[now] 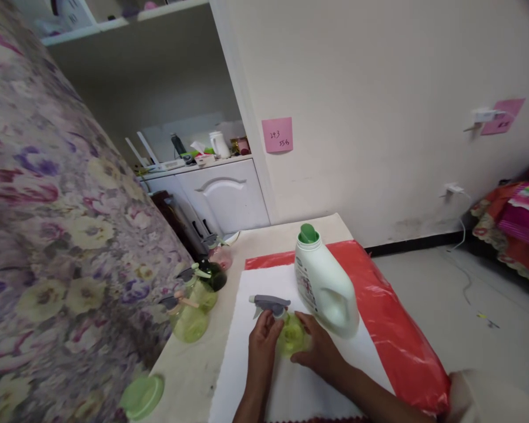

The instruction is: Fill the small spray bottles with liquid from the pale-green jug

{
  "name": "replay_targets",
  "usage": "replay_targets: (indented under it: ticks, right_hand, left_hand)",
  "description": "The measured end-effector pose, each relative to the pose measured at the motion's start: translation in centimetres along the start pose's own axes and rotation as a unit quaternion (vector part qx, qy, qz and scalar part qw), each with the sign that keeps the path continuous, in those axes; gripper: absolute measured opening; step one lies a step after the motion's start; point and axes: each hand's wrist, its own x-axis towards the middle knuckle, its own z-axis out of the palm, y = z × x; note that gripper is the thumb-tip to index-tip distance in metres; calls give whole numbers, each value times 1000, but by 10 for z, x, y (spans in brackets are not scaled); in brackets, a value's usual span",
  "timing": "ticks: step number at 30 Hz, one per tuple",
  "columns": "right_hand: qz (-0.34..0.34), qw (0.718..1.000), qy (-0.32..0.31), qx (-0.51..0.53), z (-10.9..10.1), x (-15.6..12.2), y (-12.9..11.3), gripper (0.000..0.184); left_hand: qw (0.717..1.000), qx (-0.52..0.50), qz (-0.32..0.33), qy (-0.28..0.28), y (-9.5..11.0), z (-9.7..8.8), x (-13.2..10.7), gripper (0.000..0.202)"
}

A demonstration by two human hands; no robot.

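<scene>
A small yellow-green spray bottle (pixel 292 336) with a grey trigger head (pixel 271 303) stands between my hands over the white sheet. My left hand (pixel 264 332) has its fingers closed at the neck, just under the trigger head. Around the right side of the bottle's body wraps my right hand (pixel 317 346). Just beyond it is a large pale detergent jug (pixel 328 288), its cap off and a green spout showing in the mouth. Whether the trigger head is fully screwed on cannot be made out.
Several other spray bottles (pixel 191 323) line the table's left side, near the floral curtain (pixel 83 235). A green lid (pixel 143 396) lies at the front left. Red plastic (pixel 397 335) covers the table's right part, under the white sheet (pixel 251 341). Behind are a cabinet (pixel 229 194) and the wall.
</scene>
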Motion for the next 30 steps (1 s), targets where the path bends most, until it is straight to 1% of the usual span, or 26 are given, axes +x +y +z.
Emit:
replay_targets:
  ticks: [4,6,8,11,14,17,19,22,25,27,30]
  right_hand:
    - [7,1000,-9,-4,8,7,-1,98]
    - [5,1000,-15,-3,9,8,-5,97]
    - [0,1000,-19,3,8,7,-10,92]
    - [-20,999,-16,21,5,1,-22,87]
    - [-37,998,-13,44,0,-8,-37,84]
    - [-36,996,-32,79,-7,-21,-52,82]
    - [-37,993,-49,103,-14,-30,-61,82]
    - [-60,990,-61,115,-25,-42,-71,83]
    - [-69,988,-70,119,-31,-49,-76,82]
    - [-61,987,-81,127,-32,-52,-78,82]
    - [-59,984,-89,140,-32,-54,-81,83]
  left_hand:
    - [1000,0,-15,19,-6,-7,5,48]
    - [999,1,-20,30,-8,-9,5,49]
    - [999,0,-21,27,-7,-9,4,51]
    - [1000,3,-14,16,5,-7,-5,49]
    - [1000,1,-6,-10,27,-1,-20,43]
    - [1000,-16,-6,-25,47,8,-38,39]
    - [999,-41,-5,-29,56,15,-50,38]
    - [996,-84,-2,-40,63,27,-65,37]
    - [994,-103,16,-28,67,36,-77,38]
    - [995,-97,30,-25,70,38,-81,38]
    - [997,-61,32,-23,74,36,-82,40]
